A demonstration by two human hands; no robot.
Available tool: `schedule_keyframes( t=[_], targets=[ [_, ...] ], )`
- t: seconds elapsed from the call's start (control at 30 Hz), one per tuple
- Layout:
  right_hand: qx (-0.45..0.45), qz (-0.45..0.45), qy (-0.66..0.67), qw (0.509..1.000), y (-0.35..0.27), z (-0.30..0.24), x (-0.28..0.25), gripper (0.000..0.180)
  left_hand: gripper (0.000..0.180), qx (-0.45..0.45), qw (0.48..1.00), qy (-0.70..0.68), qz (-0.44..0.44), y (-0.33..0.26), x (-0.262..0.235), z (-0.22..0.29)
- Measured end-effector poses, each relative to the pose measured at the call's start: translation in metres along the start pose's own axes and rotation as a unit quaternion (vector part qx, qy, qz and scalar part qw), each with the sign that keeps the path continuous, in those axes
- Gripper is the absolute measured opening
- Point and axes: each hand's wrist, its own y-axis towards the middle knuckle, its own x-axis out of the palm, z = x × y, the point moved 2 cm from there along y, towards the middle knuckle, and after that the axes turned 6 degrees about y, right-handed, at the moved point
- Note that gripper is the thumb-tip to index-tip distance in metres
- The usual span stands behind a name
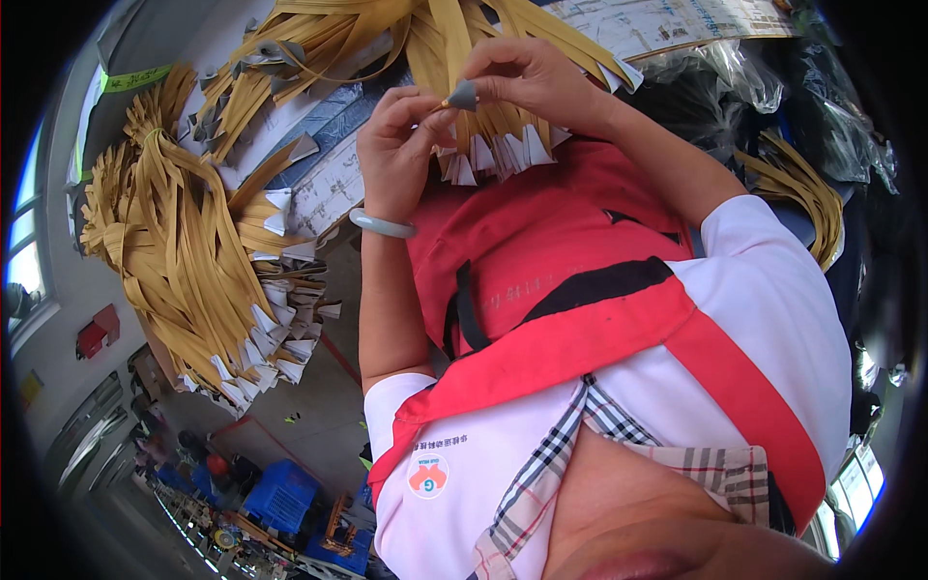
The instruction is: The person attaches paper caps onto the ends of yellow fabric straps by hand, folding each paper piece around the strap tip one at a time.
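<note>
A small grey triangular piece (463, 96) is held up between my two hands, with a narrow tan edge showing on its left side. My left hand (401, 130), with a pale bangle at its wrist, pinches this left side between thumb and fingers. From the other side, my right hand (532, 82) grips the piece in a fingertip pinch. Just behind and below my hands, a bunch of yellow-tan flat straps (440, 48) hangs over the table edge, with white pointed ends (503, 155) at its bottom. My fingers hide part of the grey piece.
A thick bundle of tan straps (184, 242) hangs off the table at left. Loose grey pieces (280, 56) lie among straps on the white-topped table (333, 184). Clear plastic bags (725, 82) and more straps (797, 193) are at right. Blue crates (280, 495) stand beyond, lower left.
</note>
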Motion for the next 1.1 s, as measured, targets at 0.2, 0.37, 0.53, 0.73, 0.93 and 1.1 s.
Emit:
schedule_keyframes(
  t=[0.2,0.37,0.53,0.73,0.93,1.1],
  targets=[
    [0.086,0.091,-0.007,0.992,-0.011,-0.003,0.011,0.02,0.01,0.091,0.984,0.147,0.041,-0.005,0.011,-0.018],
    [0.165,0.081,0.029,0.982,-0.022,-0.001,0.0,0.021,0.012,0.101,0.965,0.243,0.01,-0.017,0.026,-0.019],
    [0.123,0.057,-0.039,0.99,-0.027,-0.003,0.003,0.021,0.013,0.1,0.967,0.234,0.007,-0.016,0.026,-0.013],
    [0.104,0.057,-0.013,0.993,-0.03,-0.009,0.0,0.024,0.01,0.074,0.989,0.128,0.015,-0.019,0.008,0.012],
    [0.18,0.019,-0.171,0.969,-0.07,-0.011,-0.032,0.02,0.008,0.122,0.933,-0.075,0.33,-0.006,-0.112,0.051],
    [0.181,0.016,-0.284,0.941,-0.107,-0.002,-0.028,0.017,0.028,0.179,0.923,0.339,-0.029,-0.017,0.005,0.03]
  ],
)
